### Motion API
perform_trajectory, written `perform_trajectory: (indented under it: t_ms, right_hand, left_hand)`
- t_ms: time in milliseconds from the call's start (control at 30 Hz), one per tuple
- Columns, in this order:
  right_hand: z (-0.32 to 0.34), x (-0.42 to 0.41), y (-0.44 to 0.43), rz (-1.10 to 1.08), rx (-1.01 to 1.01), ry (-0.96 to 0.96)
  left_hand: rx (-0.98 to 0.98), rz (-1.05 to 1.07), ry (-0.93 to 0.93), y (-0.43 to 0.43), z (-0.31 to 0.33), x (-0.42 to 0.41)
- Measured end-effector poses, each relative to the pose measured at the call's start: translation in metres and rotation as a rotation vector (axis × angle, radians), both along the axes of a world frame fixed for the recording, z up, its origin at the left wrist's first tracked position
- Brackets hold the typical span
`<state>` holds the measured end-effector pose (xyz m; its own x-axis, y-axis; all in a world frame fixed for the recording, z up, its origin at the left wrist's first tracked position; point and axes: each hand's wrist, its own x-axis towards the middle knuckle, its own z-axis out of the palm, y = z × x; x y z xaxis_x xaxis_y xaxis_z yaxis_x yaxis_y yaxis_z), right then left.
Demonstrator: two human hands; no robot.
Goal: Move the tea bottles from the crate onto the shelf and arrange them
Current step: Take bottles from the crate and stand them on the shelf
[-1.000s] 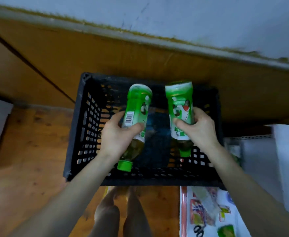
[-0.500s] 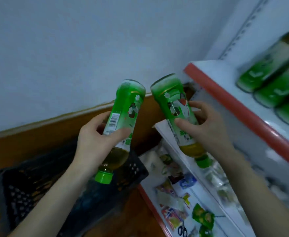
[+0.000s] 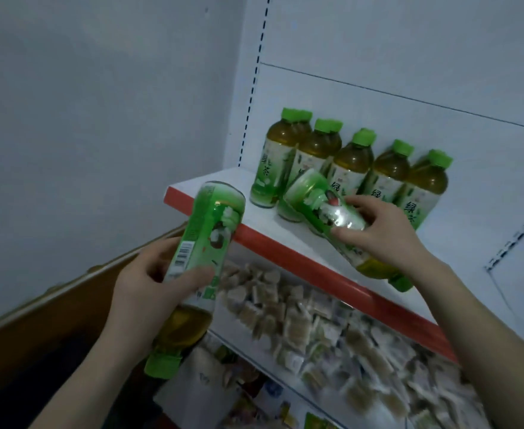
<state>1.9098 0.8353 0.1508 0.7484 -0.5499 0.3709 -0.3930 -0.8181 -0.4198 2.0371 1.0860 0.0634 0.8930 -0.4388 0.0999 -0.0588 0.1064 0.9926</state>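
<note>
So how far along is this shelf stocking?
Done: at least five tea bottles stand in a row on the shelf. In hand: the left hand grips one bottle cap-down, short of the shelf; the right hand holds a second bottle tilted before the row. Left: stand both upright and align them. The crate isn't visible, so what remains is unknown.

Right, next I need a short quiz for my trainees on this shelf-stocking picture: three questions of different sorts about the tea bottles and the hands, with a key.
1. How many upright bottles can be seen standing on the shelf?
2. True or false: the left hand and the right hand hold their bottles cap up.
3. Which held bottle is over the shelf board? A) the left bottle B) the right bottle C) neither

Key: 1. five; 2. false, both caps point down; 3. B.
</note>
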Motion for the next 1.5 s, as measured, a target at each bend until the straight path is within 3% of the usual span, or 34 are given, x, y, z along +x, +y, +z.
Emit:
perform_trajectory:
  t_ms: [333, 567, 733, 833, 1000, 1233, 1500]
  right_hand:
    - [-0.033, -0.015, -0.085, 0.015, -0.115, 0.343]
    - [-0.024, -0.043, -0.107, -0.002, 0.047, 0.33]
    - [-0.034, -0.073, -0.119, -0.061, 0.307, 0.35]
    - [-0.039, -0.078, -0.116, -0.083, 0.341, 0.204]
    - [-0.042, -0.084, -0.113, -0.195, 0.137, 0.108]
    - [-0.011, -0.098, -0.118, -0.231, -0.561, 0.108]
    - [0.056, -0.078, -0.115, -0.118, -0.652, 0.408]
  left_hand:
    - [-0.032, 0.01, -0.063, -0.083, 0.01, -0.03]
    - [0.014, -0.049, -0.07, -0.112, 0.011, -0.037]
    - [-0.011, -0.123, -0.028, -0.121, 0.012, -0.035]
    - [0.0, -0.169, -0.036, -0.124, 0.014, -0.032]
    - [-0.003, -0.201, -0.032, -0.124, 0.014, -0.027]
    - [-0.032, -0.213, 0.008, -0.128, 0.014, -0.027]
    - [-0.03, -0.262, 0.033, -0.142, 0.015, -0.033]
